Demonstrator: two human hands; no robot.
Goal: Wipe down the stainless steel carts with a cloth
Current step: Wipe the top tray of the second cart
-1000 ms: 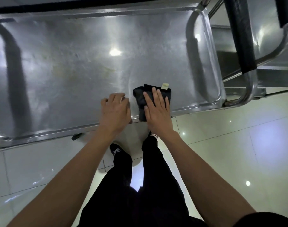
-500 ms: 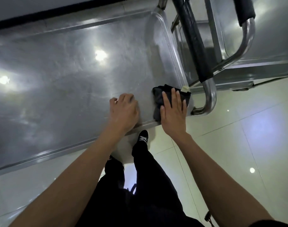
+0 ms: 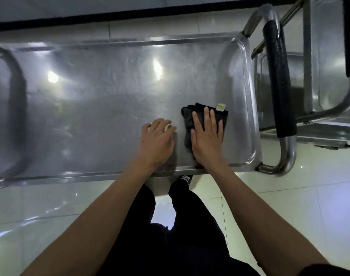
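Looking down on a stainless steel cart (image 3: 102, 100), top tray w/ a raised rim all round, ceiling lights mirrored in the metal. Right hand (image 3: 207, 136) lies flat on a dark folded cloth (image 3: 192, 118), fingers straight & slightly spread, palm pressing it onto the tray near the right end, just inside the near rim. Cloth pokes out past the fingertips & to the hand's left side; a small pale tag (image 3: 220, 107) sticks up at its far right corner. Left hand (image 3: 157, 141) rests on the tray just beside the cloth, on its left, not touching it; fingers curled under, knuckles up, something small & whitish shows betw. the fingertips, can't tell what, so can't tell if it's holding anything. Both forearms bare, reaching in from the bottom of view. Right end of the cart has a tubular steel handle (image 3: 279, 86) w/ a black foam sleeve, bent round at the near corner. Beyond it, right edge of view, a 2nd cart (image 3: 329, 56), same steel, its own black-sleeved handle partly cut off. Floor (image 3: 289, 206) is pale glossy tile. Black trousers (image 3: 182, 226) & a dark shoe (image 3: 184, 179) w/ white marks show under the near rim.
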